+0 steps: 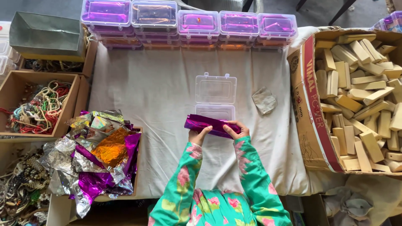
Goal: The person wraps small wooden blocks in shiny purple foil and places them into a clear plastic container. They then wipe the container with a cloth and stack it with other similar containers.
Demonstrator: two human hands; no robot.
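Observation:
Both my hands hold a long block wrapped in shiny purple foil (209, 124) just above the white cloth. My left hand (197, 135) grips its left end and my right hand (235, 130) grips its right part. Right behind the block lies a small clear plastic box (215, 109) with its hinged lid (216, 88) flipped open toward the back. A small crumpled grey piece (264, 100) rests on the cloth to the right of the box.
A row of stacked clear boxes holding purple and orange items (188, 25) lines the back edge. A cardboard carton of pale wooden blocks (360, 96) stands at right. At left lie a pile of foil sheets (100, 159) and boxes of beaded strings (37, 106).

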